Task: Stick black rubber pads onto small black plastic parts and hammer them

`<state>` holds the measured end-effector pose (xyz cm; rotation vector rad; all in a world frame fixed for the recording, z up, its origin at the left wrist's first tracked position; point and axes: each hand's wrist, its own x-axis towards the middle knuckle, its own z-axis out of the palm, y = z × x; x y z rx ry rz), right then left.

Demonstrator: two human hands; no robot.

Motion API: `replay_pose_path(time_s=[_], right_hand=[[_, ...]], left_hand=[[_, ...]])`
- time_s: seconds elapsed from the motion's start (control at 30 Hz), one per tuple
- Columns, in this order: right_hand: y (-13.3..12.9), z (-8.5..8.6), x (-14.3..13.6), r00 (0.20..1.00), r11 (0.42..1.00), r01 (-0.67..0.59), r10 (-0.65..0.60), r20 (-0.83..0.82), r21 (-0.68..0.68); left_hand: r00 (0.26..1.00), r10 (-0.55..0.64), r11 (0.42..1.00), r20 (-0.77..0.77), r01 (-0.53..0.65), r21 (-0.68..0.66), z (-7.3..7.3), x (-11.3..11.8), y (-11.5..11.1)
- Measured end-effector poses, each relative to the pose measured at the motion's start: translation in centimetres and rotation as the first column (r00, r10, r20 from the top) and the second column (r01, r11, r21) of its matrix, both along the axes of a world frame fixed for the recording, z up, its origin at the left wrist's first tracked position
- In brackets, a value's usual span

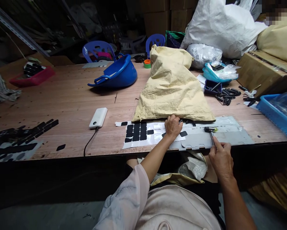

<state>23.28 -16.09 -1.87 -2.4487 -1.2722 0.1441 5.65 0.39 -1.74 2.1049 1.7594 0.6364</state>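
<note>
My right hand (222, 157) is closed around the metal handle of a small hammer (210, 129), whose head is black on one end and clear yellow-green on the other. It is held over a grey board (193, 140) at the table's front edge. My left hand (173, 126) lies at the near edge of a pale yellow woven sack (172, 89), fingers curled in. What they grip is hidden; small black pieces (190, 122) show beside them under the sack's edge. Left of that hand, a white backing sheet (133, 144) carries rows of black rounded stickers (136, 131).
A white power bank (98, 117) with a black cable lies left. Behind it tilts a blue basin (124, 73). Black strips (21, 135) lie far left. At right are loose black parts (228, 95), a cardboard box (260, 72) and a blue basket (275, 116).
</note>
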Motion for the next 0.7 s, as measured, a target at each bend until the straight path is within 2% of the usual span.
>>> replay_pose_path(time_s=[0.1,0.23,0.4,0.47,0.57,0.7], right_hand=[[0.0,-0.3,0.1,1.0,0.999,-0.003,0.003,0.004,0.032],[-0.1,-0.5,0.2,1.0,1.0,-0.012,0.011,0.006,0.029],[-0.1,-0.7,0.4,1.0,0.999,-0.02,0.02,0.006,0.036],[-0.1,-0.8,0.5,1.0,0.999,-0.021,0.021,0.004,0.043],[0.0,-1.4,0.8,1.0,0.997,-0.019,0.019,0.003,0.081],[0.3,-2.4,2.3,0.997,0.971,-0.055,0.066,-0.041,0.231]], left_hand=[[0.998,-0.041,0.999,0.044,0.041,0.001,0.3,-1.4,-0.7],[0.977,-0.156,0.988,0.144,0.157,0.01,0.6,-5.2,-2.7],[0.942,-0.283,0.957,0.181,0.289,-0.005,-0.2,-9.6,-5.0],[0.939,-0.289,0.955,0.187,0.297,-0.016,-0.6,-10.1,-5.3],[0.934,-0.294,0.953,0.201,0.303,-0.013,-1.3,-9.6,-5.2],[0.936,-0.303,0.95,0.178,0.311,-0.017,-1.9,-8.5,-4.8]])
